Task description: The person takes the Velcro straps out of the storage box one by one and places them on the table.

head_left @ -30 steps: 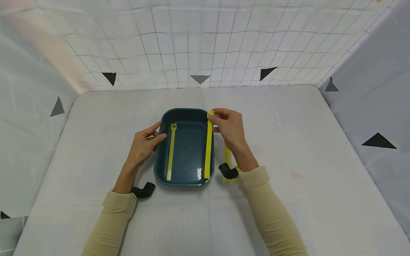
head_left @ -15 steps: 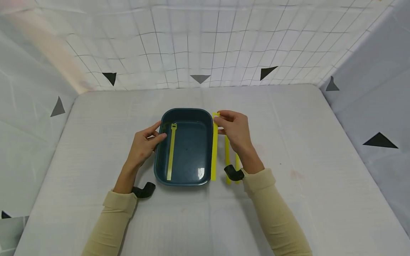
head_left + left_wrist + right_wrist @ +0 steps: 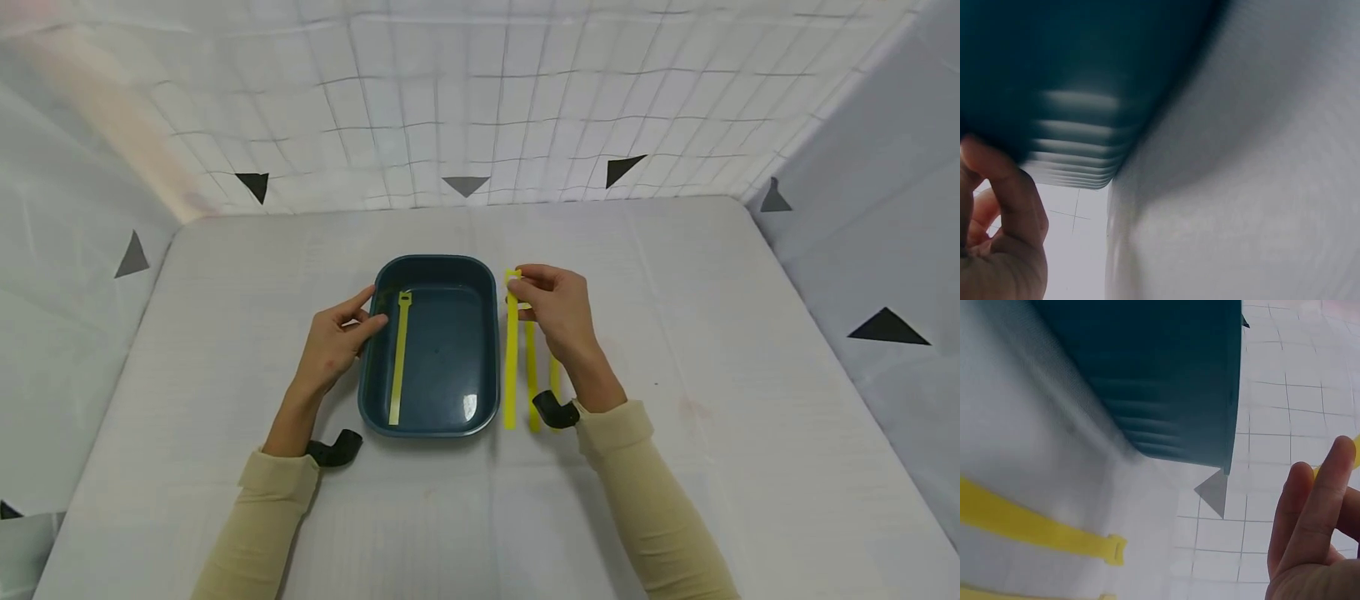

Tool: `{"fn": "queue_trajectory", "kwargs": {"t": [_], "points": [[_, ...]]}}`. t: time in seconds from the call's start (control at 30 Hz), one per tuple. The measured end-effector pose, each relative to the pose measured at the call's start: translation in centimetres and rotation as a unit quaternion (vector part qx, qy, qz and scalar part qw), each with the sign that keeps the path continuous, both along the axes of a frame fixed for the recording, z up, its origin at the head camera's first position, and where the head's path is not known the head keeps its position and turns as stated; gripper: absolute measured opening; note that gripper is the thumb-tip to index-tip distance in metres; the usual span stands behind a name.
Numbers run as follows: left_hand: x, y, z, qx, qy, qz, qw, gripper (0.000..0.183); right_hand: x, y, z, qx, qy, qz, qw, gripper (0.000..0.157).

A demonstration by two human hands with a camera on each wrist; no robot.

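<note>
A dark teal tray (image 3: 442,367) sits on the table, with one yellow cable tie (image 3: 401,358) lying lengthwise along its left side. My left hand (image 3: 337,342) holds the tray's left rim, thumb over the edge and fingers outside. Just off the tray's right side, my right hand (image 3: 557,310) pinches another yellow cable tie (image 3: 512,367) near its slotted head; the strip hangs toward me. On the table under that hand lie two more yellow ties, a nearer one (image 3: 1047,526) and another (image 3: 1029,595) cut off by the right wrist view's lower edge.
A white cover (image 3: 420,533) spreads over the table. Behind it stands a white backdrop with grid lines (image 3: 465,100) and dark triangles, and pale sheets (image 3: 870,250) flank both sides. Each wrist carries a black camera mount (image 3: 335,448).
My right hand has moved right, carrying the pinched cable tie from over the tray's right side to beyond its rim. My left hand and the tray stay put.
</note>
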State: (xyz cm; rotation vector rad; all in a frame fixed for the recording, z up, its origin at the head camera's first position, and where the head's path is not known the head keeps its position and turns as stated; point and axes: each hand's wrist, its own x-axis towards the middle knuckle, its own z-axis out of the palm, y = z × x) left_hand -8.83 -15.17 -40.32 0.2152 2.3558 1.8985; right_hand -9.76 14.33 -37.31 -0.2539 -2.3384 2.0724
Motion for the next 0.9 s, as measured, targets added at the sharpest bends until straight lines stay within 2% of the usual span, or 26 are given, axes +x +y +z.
{"fn": "queue_trajectory", "kwargs": {"t": [0.4,0.43,0.63,0.67,0.9], "points": [[0.2,0.0,0.3,-0.006,-0.003,0.005,1.0,0.054,0.3,1.2,-0.3,0.009,-0.009,-0.012,1.0,0.029],[0.0,-0.1,-0.2,-0.005,-0.002,0.006,1.0,0.055,0.3,1.3,-0.3,0.011,-0.009,-0.013,1.0,0.029],[0.0,-0.1,-0.1,-0.008,-0.006,0.009,0.9999,0.055,0.5,1.8,-0.4,0.02,-0.009,-0.017,1.0,0.03],[0.2,0.0,0.4,-0.009,-0.008,0.009,0.9999,0.054,0.5,2.0,-0.5,0.021,-0.01,-0.018,1.0,0.03],[0.2,0.2,0.4,-0.01,-0.009,0.007,0.9999,0.054,0.8,3.0,-1.0,0.026,-0.017,-0.027,0.999,0.03]]}}
